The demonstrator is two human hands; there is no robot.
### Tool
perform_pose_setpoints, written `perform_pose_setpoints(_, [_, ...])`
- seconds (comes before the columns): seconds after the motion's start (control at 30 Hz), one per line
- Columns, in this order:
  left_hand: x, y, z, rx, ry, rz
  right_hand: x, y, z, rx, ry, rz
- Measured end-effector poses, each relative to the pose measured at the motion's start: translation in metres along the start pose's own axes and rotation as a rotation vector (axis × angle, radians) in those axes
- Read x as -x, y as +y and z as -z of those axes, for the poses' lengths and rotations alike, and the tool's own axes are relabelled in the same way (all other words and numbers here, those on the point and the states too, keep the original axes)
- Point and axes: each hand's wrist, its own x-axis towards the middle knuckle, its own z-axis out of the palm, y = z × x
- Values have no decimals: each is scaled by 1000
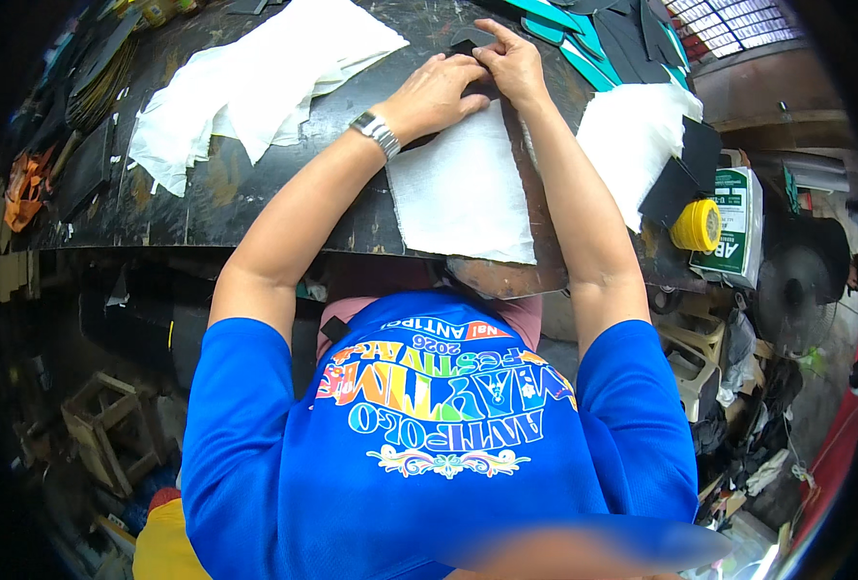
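A white fabric piece (463,193) lies on the dark worktable in front of me, its near edge by the table's edge. My left hand (437,95), with a metal-band watch at its wrist, rests over the far end of this fabric. Its fingers lie flat and its thumb is spread on the cloth. Beside it, my right hand (514,66) has its thumb and fingers closed at a black sheet piece (471,39) just beyond the fabric. The hands nearly touch, and most of the black piece's near part is hidden beneath them.
White fabric sheets (284,77) are heaped at left, with more white fabric (632,135) at right. Teal and black cut pieces (593,43) lie far right. A yellow round container (697,225) stands beside a green-and-white can (738,227). A wooden stool (115,430) is lower left.
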Motion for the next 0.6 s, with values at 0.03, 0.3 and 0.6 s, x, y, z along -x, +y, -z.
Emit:
perform_pose_setpoints(0.03, [-6,-3,-4,-10,-49,34,-2,5,3,-110,51,-11])
perform_pose_setpoints(0.3, [-19,-8,-13,-170,25,35,36,-18,89,-892,499,-104])
perform_pose_setpoints(0.6, [-6,68,9,1241,63,369,165,-71,99,-840,304,-152])
